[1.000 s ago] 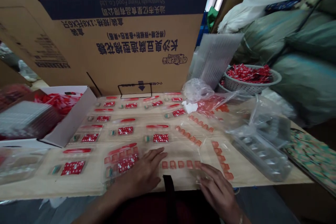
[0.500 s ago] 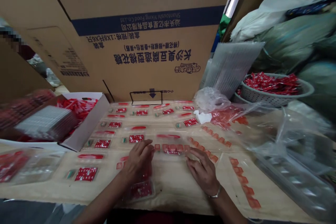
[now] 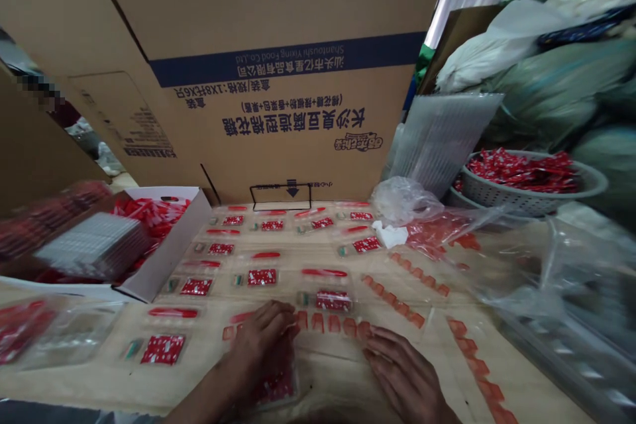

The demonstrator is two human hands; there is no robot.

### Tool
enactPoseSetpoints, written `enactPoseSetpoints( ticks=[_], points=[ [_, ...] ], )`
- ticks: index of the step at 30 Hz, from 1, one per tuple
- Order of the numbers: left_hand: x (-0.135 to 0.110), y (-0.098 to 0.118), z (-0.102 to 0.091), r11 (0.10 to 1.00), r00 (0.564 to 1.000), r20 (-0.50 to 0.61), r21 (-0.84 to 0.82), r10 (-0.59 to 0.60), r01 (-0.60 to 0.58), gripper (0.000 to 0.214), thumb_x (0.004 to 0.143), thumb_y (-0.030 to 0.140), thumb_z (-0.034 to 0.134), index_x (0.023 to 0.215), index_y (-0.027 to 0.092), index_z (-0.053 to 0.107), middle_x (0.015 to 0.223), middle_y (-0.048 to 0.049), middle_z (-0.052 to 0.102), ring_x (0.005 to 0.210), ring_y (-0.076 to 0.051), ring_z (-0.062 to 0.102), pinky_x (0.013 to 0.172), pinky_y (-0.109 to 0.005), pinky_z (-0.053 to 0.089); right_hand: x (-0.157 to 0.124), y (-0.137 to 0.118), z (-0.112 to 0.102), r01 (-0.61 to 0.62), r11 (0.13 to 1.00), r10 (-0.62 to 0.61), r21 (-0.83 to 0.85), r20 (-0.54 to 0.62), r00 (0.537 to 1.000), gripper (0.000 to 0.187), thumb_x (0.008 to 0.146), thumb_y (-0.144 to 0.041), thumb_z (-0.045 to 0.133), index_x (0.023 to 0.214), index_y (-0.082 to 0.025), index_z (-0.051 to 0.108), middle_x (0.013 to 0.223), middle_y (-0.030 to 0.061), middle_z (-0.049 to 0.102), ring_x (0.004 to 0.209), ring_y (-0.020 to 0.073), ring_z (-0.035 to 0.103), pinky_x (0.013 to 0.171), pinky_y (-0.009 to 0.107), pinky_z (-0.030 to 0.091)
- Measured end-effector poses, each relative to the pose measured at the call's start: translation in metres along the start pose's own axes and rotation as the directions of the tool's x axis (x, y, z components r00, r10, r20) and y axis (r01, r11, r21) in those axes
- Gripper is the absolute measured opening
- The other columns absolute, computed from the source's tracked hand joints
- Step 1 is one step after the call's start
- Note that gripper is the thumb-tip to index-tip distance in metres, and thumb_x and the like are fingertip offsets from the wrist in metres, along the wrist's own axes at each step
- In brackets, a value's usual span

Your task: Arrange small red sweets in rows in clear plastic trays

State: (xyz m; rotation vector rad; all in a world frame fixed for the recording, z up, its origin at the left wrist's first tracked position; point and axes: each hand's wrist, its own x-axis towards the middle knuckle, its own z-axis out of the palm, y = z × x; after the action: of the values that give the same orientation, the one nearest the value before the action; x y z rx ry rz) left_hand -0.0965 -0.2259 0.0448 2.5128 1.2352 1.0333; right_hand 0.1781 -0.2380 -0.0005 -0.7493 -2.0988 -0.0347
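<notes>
A strip of translucent orange-red plastic cups (image 3: pixel 334 324) stretches between my two hands, just above the table. My left hand (image 3: pixel 265 338) is closed at the strip's left end, over a clear tray with a red packet (image 3: pixel 278 377) that it partly covers. At the right end, the fingertips of my right hand (image 3: pixel 405 364) pinch the last cup. Just beyond the strip lies a clear tray holding a red packet (image 3: pixel 332 300), a small green-edged piece and a red stick-like item (image 3: pixel 324 272). Another orange-red piece (image 3: pixel 228 332) shows left of my left hand.
More filled trays (image 3: pixel 163 349) lie in rows at left and back. Loose cup strips (image 3: pixel 477 366) rest at right, near clear plastic trays (image 3: pixel 566 344). A white box (image 3: pixel 159 258) stands left, a basket of red packets (image 3: pixel 536 192) right, and a large carton (image 3: pixel 293 99) behind.
Both hands have drawn the strip toward me, off the filled tray it lay over, so that tray's red packet now shows. The view has tilted up slightly.
</notes>
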Motion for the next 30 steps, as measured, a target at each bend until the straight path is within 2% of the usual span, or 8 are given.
enactPoseSetpoints(
  ticks=[4,6,8,10,14,23,27,30],
  points=[
    [0.017,-0.015,0.007,0.952,0.953,0.110,-0.096,-0.281,0.292,0.010,0.084,0.023,0.050,0.081,0.019,0.058,0.075,-0.0024,0.064,0.068,-0.013,0.059,0.062,-0.023,0.046,0.023,0.019,0.004,-0.162,0.984,0.158,0.070,0.066,0.985,0.017,0.087,-0.015,0.050,0.099,-0.021,0.060,0.089,0.0051,0.068,0.087,0.0178,0.064,0.074,0.030,0.054],
    [0.034,-0.033,0.016,0.852,0.859,0.180,-0.141,-0.479,0.504,0.007,0.079,0.023,0.054,0.078,0.017,0.058,0.064,0.0013,0.060,0.059,-0.011,0.055,0.057,-0.021,0.042,0.040,0.037,0.015,-0.354,0.925,0.338,0.141,0.123,0.933,0.015,0.088,-0.022,0.049,0.099,-0.021,0.058,0.088,0.0053,0.067,0.079,0.0171,0.064,0.069,0.028,0.053],
    [0.052,-0.052,0.025,0.704,0.718,0.276,-0.167,-0.639,0.690,0.011,0.072,0.020,0.059,0.082,0.016,0.058,0.054,0.0051,0.054,0.051,-0.010,0.052,0.051,-0.020,0.038,0.053,0.058,0.031,-0.521,0.827,0.488,0.209,0.190,0.852,0.019,0.086,-0.026,0.049,0.101,-0.018,0.057,0.086,0.0058,0.066,0.074,0.0171,0.064,0.065,0.028,0.053],
    [0.065,-0.069,0.033,0.608,0.619,0.359,-0.159,-0.698,0.778,0.019,0.069,0.019,0.062,0.086,0.013,0.059,0.048,0.0067,0.052,0.044,-0.009,0.050,0.046,-0.019,0.037,0.061,0.076,0.047,-0.611,0.753,0.557,0.244,0.260,0.789,0.022,0.082,-0.026,0.050,0.101,-0.017,0.057,0.085,0.0060,0.066,0.071,0.0176,0.063,0.064,0.029,0.052],
    [0.072,-0.084,0.042,0.554,0.549,0.435,-0.129,-0.714,0.822,0.022,0.068,0.019,0.063,0.087,0.009,0.059,0.044,0.0063,0.051,0.038,-0.009,0.049,0.041,-0.019,0.037,0.066,0.091,0.062,-0.629,0.737,0.549,0.246,0.325,0.770,0.020,0.074,-0.023,0.051,0.090,-0.016,0.062,0.085,0.0075,0.065,0.068,0.0180,0.062,0.066,0.031,0.050],
    [0.058,-0.071,0.043,0.593,0.533,0.460,-0.016,-0.711,0.805,0.032,0.070,0.020,0.060,0.101,0.010,0.059,0.051,0.0040,0.056,0.047,-0.012,0.056,0.048,-0.022,0.043,0.063,0.079,0.049,-0.640,0.750,0.555,0.165,0.370,0.745,0.019,0.079,-0.017,0.049,0.092,-0.015,0.063,0.087,0.0059,0.063,0.064,0.0146,0.060,0.062,0.028,0.050],
    [0.056,-0.067,0.050,0.677,0.595,0.405,0.084,-0.694,0.732,0.021,0.063,0.016,0.062,0.084,0.014,0.065,0.057,0.0003,0.061,0.061,-0.017,0.060,0.057,-0.025,0.043,0.063,0.062,0.046,-0.500,0.860,0.494,-0.097,0.402,0.771,0.020,0.080,-0.010,0.048,0.094,-0.014,0.063,0.099,0.0106,0.061,0.092,0.0212,0.058,0.083,0.036,0.046],
    [0.059,-0.060,0.050,0.706,0.622,0.383,0.127,-0.683,0.697,0.025,0.062,0.014,0.060,0.087,0.014,0.065,0.063,-0.0018,0.064,0.063,-0.019,0.061,0.059,-0.026,0.043,0.068,0.046,0.048,-0.346,0.929,0.362,-0.132,0.516,0.776,0.038,0.073,-0.028,0.065,0.109,-0.016,0.058,0.124,0.0132,0.051,0.117,0.0282,0.044,0.098,0.045,0.035]
  ],
)
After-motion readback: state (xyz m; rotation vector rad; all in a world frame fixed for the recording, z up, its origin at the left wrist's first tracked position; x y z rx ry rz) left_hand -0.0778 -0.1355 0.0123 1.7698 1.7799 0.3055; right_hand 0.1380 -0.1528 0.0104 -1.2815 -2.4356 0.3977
